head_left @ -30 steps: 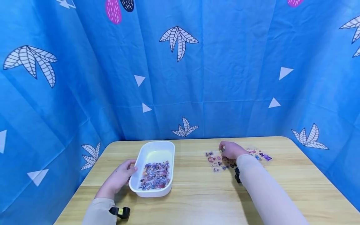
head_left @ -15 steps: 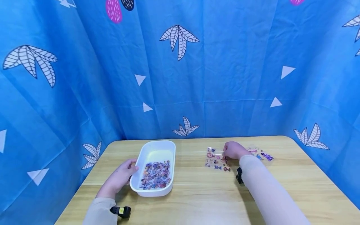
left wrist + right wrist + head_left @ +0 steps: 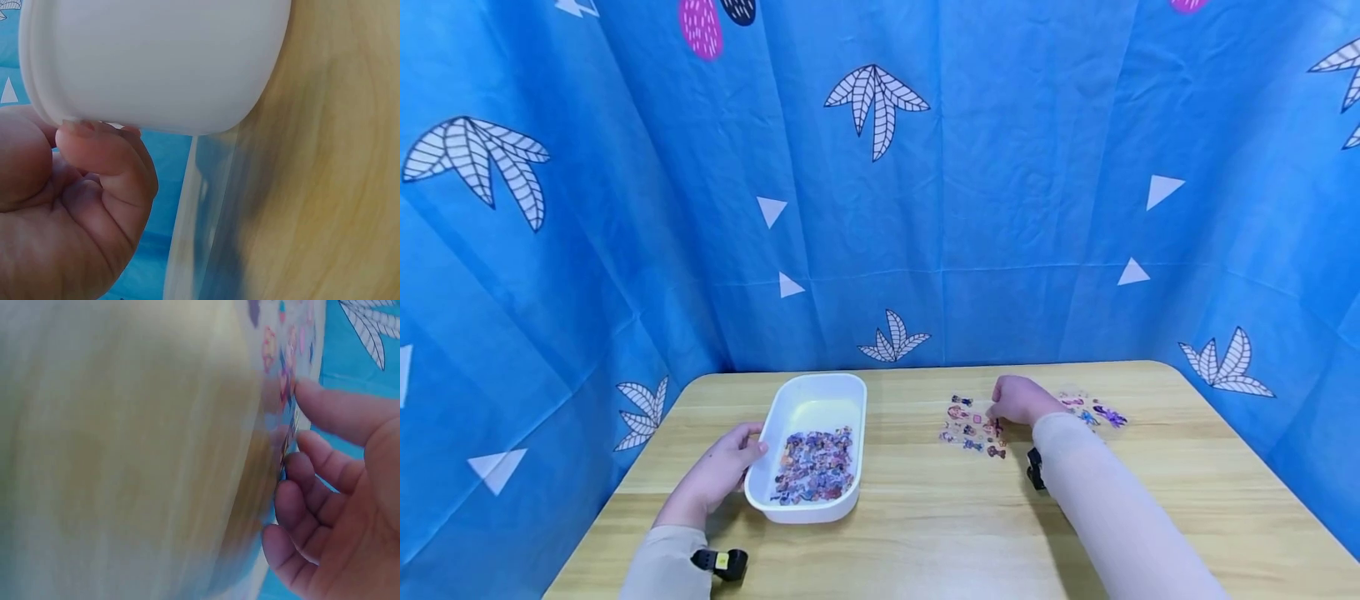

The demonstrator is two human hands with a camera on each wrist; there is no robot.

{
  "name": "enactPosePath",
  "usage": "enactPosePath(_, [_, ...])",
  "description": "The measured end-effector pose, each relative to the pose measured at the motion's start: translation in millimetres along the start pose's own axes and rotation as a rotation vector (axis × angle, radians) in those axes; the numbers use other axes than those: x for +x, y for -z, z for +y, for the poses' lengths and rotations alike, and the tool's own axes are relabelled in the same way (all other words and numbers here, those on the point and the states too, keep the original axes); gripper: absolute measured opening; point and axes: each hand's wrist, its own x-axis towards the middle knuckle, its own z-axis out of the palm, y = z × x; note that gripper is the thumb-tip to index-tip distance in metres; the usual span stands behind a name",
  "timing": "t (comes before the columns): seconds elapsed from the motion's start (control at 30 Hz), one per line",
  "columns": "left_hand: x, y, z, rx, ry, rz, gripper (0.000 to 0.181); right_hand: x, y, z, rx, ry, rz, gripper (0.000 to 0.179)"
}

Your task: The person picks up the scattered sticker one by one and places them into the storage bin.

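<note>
My left hand (image 3: 722, 467) grips the left rim of a white plastic tub (image 3: 820, 407), thumb on the rim and fingers curled beneath it, as the left wrist view shows. Many small colourful cartoon stickers (image 3: 816, 467) lie in the tub's near half. At the right, my right hand (image 3: 1019, 400) pinches the right edge of a clear sticker sheet (image 3: 970, 429) on the table. In the right wrist view, the thumb (image 3: 340, 412) and index finger are at the sheet's edge, with the other fingers loosely curled; the exact contact is blurred.
A second group of clear stickers (image 3: 1097, 410), with purple, blue and pink figures, lies right of my right hand, partly hidden by the sleeve. The wooden table (image 3: 917, 517) meets a blue patterned curtain (image 3: 1000, 208) at the back and both sides.
The clear sticker sheet has turned and shifted slightly left, now lying flatter under my right hand. My left hand and the tub have stayed in place.
</note>
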Motion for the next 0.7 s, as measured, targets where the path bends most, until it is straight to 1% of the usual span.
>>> enactPosePath(0.13, [1.4,0.9,1.0,-0.01,-0.004,0.005,0.045,0.0,0.1,-6.3,-0.049,0.008,0.011,0.013])
enactPosePath(0.23, [1.4,0.9,0.8,-0.009,0.002,0.011,0.045,0.0,-1.8,-8.0,-0.047,0.004,0.005,0.01])
enactPosePath(0.3, [0.3,0.6,0.7,-0.003,0.001,0.01,0.045,-1.2,-2.9,-8.4,-0.026,0.001,-0.011,0.008])
enactPosePath(0.43, [-2.0,-0.2,0.2,-0.003,-0.002,0.002,0.046,-6.2,-4.2,-9.4,0.012,0.024,-0.036,0.007])
enactPosePath(0.53, [-2.9,-0.3,0.6,-0.007,-0.002,-0.002,0.046,-8.9,-3.7,-9.4,0.053,0.028,-0.033,0.008])
enactPosePath(0.7, [-3.0,-0.2,2.2,-0.003,-0.011,-0.003,0.047,-7.2,-2.6,-5.1,0.121,-0.001,-0.027,0.013])
